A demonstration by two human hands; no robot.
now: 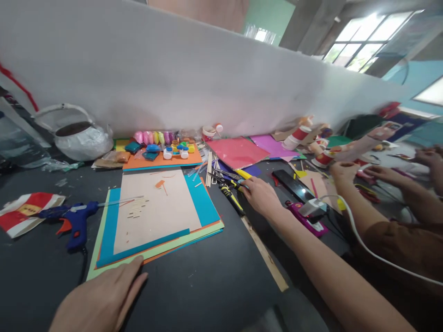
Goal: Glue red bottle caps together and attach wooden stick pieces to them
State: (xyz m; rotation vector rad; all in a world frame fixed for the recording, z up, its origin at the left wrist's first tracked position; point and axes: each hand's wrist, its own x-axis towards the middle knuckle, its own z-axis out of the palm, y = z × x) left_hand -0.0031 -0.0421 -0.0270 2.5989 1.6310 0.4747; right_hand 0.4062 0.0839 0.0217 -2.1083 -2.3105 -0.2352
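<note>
My left hand (104, 295) lies flat at the near left corner of a stack of coloured paper sheets (204, 203), fingers stretched out. On top of the stack is a beige sheet (166, 216) with small cut sticks (137, 207) and an orange paper scrap (160, 184). My right hand (261, 196) reaches to a pile of tools right of the stack. Its fingers are closed around a dark-handled hand tool (238, 183), whose kind I cannot make out. Just below lies a black and yellow utility knife (232, 199), beside thin wooden sticks (209, 168).
A blue glue gun (78, 219) lies left, near a red-and-white paper piece (31, 210). Clay packs (154, 137), a white basket (83, 140) and red paper (238, 152) stand or lie behind. Right are a phone (294, 184), a purple power strip (308, 221) and co-workers' hands (344, 173).
</note>
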